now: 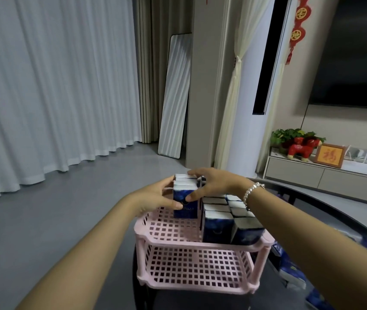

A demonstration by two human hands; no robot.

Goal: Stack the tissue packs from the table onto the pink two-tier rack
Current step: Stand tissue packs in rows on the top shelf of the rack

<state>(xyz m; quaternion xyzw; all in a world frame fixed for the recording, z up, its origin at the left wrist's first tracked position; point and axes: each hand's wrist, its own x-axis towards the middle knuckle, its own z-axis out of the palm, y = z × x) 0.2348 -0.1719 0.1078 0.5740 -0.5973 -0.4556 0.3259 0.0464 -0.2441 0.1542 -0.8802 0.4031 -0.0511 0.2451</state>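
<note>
The pink plastic two-tier rack (169, 231) has an empty bottom shelf. On its top shelf, the left hand (155, 195) and right hand (211, 182) together squeeze a standing bunch of dark blue tissue packs (184, 193). Best to keep them upright and slide them snug against the blue packs already standing (225, 218).

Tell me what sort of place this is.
Most likely a home living room: a wall-mounted television above a low media cabinet, floor-length curtains, and red festive hangings.

Mirror (174, 97) leans beside white curtains (50, 86).
</note>
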